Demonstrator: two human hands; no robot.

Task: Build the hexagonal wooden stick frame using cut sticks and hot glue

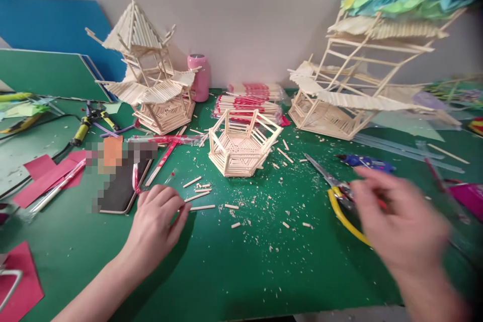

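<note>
My left hand (156,221) lies on the green table (226,271), fingers curled down beside several short cut wooden sticks (199,196); whether it pinches one is hidden. My right hand (396,221) is smeared by motion and hovers over yellow-handled scissors (339,196), its fingers too blurred to read. A small six-sided stick basket (241,143) stands at the table's middle, a little beyond both hands.
A stick pagoda (151,80) stands at back left, a larger stick building (350,90) at back right. Packs of sticks (249,100), a pink can (199,78), a blue glue gun (366,162), a phone (124,186), pliers (88,123) and red paper (45,173) lie around.
</note>
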